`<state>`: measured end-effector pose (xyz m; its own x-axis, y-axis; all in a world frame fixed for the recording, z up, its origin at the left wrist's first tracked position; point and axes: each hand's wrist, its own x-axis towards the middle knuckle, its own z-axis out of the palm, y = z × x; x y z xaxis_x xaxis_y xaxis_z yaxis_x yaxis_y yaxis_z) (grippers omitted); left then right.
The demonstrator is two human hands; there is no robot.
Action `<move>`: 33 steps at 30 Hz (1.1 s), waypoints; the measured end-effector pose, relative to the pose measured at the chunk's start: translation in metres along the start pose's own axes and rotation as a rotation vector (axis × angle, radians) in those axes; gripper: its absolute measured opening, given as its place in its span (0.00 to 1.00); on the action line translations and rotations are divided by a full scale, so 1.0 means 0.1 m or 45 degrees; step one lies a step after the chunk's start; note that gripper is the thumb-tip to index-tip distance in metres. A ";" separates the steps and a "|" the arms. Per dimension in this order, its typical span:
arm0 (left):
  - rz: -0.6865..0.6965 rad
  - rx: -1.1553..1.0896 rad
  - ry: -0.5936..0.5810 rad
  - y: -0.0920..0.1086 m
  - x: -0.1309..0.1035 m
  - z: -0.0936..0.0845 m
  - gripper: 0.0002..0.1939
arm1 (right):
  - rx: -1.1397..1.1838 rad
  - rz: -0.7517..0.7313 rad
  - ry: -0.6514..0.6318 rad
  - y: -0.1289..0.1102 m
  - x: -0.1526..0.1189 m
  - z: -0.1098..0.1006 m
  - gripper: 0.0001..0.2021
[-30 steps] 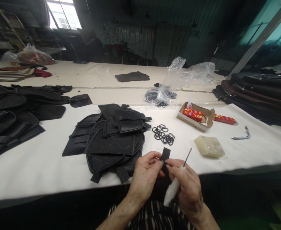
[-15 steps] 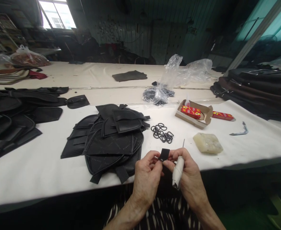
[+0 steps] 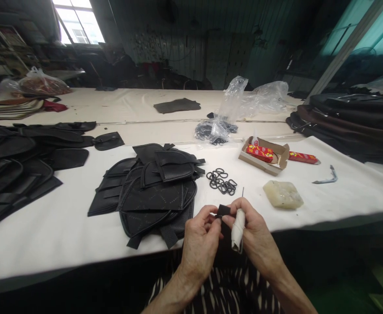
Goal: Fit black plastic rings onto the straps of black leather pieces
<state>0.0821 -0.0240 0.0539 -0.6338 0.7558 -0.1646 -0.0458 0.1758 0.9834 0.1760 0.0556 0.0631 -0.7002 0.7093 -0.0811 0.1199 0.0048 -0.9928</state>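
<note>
Between my two hands, over the table's front edge, is a short black strap (image 3: 224, 210). My left hand (image 3: 199, 242) is closed, its thumb and fingertips pinching the strap from the left. My right hand (image 3: 259, 244) meets the strap's other side with thumb and forefinger. It also grips an awl (image 3: 238, 230), whose handle is wrapped in whitish material and whose thin metal shaft points up. Fingers partly hide where the strap is held. Just beyond my hands lies a loose pile of black D-shaped rings (image 3: 222, 182).
Black bag pieces (image 3: 152, 192) are stacked left of my hands, with more black pieces (image 3: 31, 152) farther left. A yellowish block (image 3: 283, 195), a cardboard box (image 3: 259, 167) with red packets and a bent metal tool (image 3: 327, 179) lie right. Clear plastic bags (image 3: 237, 104) stand behind.
The strap's upper end has tipped down and looks shorter. My right hand and the awl have shifted slightly left and up. My left hand keeps nearly the same place.
</note>
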 end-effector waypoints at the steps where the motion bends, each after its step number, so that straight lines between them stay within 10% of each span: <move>1: 0.007 0.010 -0.003 0.01 -0.01 -0.01 0.08 | -0.015 -0.023 0.017 0.00 0.01 -0.01 0.09; 7: 0.069 0.112 0.173 0.14 -0.15 -0.10 0.06 | -0.148 -0.266 0.298 -0.04 0.11 -0.12 0.09; 14: -0.767 -0.806 -0.504 0.11 -0.03 -0.12 0.22 | -0.218 -0.457 0.289 0.03 0.12 -0.11 0.08; 19: -0.965 -1.145 -0.352 0.08 0.07 -0.11 0.21 | -0.523 -0.943 0.104 0.16 -0.14 -0.03 0.09; 26: -0.847 -0.919 -0.131 0.04 0.01 -0.03 0.10 | -1.036 -1.607 0.173 0.23 -0.26 0.04 0.13; 33: -0.569 -0.783 -0.072 -0.04 -0.09 0.07 0.10 | -0.536 -1.015 0.132 0.35 -0.33 -0.02 0.08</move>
<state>0.0939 -0.0271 0.0514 -0.4139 0.7295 -0.5446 -0.7210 0.1025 0.6853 0.2053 0.0337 0.0309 -0.6213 0.4454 0.6446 -0.1111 0.7643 -0.6352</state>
